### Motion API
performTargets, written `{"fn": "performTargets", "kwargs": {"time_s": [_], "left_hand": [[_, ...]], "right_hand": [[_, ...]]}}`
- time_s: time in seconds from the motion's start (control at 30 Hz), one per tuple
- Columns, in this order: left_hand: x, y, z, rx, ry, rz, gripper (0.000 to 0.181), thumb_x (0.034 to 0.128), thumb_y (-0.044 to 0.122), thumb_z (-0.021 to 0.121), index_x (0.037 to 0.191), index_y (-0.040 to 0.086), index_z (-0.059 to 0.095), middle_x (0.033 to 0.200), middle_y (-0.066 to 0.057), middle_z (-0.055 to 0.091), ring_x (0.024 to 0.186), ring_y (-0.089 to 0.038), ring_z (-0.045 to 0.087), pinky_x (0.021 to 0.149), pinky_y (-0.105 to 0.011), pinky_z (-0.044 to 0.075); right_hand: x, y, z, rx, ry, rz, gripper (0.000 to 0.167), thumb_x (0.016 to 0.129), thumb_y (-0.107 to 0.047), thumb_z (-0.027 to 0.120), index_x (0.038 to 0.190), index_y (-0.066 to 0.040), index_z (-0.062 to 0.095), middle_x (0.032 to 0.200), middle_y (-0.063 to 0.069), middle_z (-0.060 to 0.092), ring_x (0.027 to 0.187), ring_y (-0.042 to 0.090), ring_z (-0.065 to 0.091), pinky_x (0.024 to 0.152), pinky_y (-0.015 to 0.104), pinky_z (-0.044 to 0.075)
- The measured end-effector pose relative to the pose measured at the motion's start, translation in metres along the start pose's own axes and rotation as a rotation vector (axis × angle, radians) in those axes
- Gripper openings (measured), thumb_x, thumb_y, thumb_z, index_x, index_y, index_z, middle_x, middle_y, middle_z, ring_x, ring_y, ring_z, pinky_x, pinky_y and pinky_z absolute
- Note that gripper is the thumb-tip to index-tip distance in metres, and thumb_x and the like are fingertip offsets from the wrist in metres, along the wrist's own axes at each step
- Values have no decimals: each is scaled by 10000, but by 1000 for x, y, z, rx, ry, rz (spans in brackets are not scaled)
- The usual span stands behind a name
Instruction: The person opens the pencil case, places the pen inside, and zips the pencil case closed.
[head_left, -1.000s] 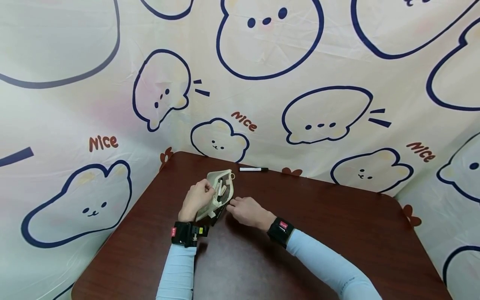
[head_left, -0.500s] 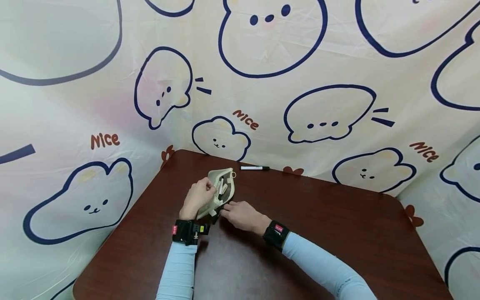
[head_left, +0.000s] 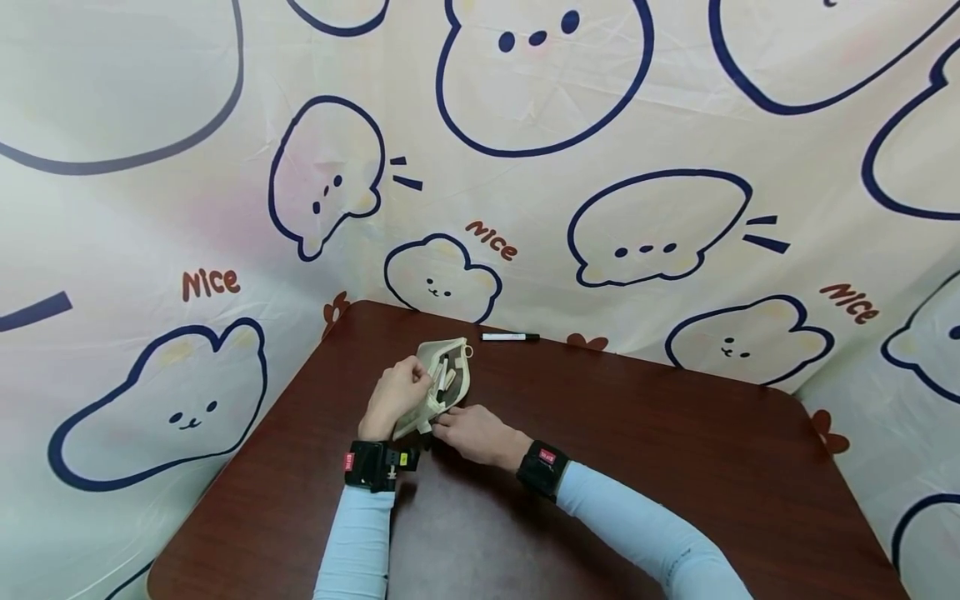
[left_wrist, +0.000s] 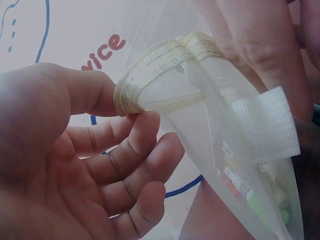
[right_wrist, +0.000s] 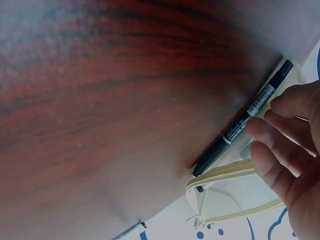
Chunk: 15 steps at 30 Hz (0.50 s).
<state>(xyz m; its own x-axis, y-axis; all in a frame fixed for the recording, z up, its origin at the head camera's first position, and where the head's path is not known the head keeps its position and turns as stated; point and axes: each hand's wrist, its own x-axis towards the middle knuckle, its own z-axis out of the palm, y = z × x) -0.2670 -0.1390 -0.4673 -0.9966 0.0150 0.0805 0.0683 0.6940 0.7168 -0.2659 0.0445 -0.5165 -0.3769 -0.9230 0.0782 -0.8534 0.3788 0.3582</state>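
Note:
My left hand (head_left: pixel 393 393) pinches the zip edge of a pale, see-through pencil pouch (left_wrist: pixel 175 90) between thumb and forefinger. Its zip mouth gapes, and pens (head_left: pixel 442 382) lie inside. Along the pouch's right side lies a black marker (right_wrist: pixel 260 102) with a barcode label, on the table. My right hand (head_left: pixel 476 433) is at the near end of the pouch, fingers parted and slightly bent. In the right wrist view its fingertips (right_wrist: pixel 256 126) are at the marker's edge; whether they press on it is hard to tell.
A white marker with a black cap (head_left: pixel 510 337) lies at the back edge of the brown table (head_left: pixel 637 450). A cartoon-printed curtain (head_left: pixel 525 200) hangs close behind the table and at its sides.
My right hand has moved a little left and nearer to me, along the pouch's side to its near end, over the black marker. The left hand keeps its pinch on the pouch.

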Motion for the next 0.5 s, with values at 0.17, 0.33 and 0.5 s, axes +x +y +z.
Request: {"fn": "performTargets", "kwargs": {"time_s": [0.17,0.33,0.5], "left_hand": [[0,0,0,-3,-4,-2,92,922,184,547,879,117,593,790,-51,613,635,-187,537,577,-287,399],[0,0,0,-7,0,12,93,920,176,538,880,114,594,785,-49,609,630,-183,532,574,-285,396],[-1,0,-1,-4,7,9,91,919,175,536,873,119,591,779,-46,602,625,-183,528,577,-287,395]], "right_hand": [[1,1,1,-35,-10,-12,161,922,-163,623,1061,-222,679,988,-91,692,916,104,634,641,257,525],[1,1,6,-100,-8,-15,153,950,-206,597,1077,-231,679,1003,-90,695,904,109,640,629,260,522],[1,-2,13,-163,6,-25,129,958,-224,586,1048,-240,678,996,-95,676,869,117,620,591,251,505]]}}
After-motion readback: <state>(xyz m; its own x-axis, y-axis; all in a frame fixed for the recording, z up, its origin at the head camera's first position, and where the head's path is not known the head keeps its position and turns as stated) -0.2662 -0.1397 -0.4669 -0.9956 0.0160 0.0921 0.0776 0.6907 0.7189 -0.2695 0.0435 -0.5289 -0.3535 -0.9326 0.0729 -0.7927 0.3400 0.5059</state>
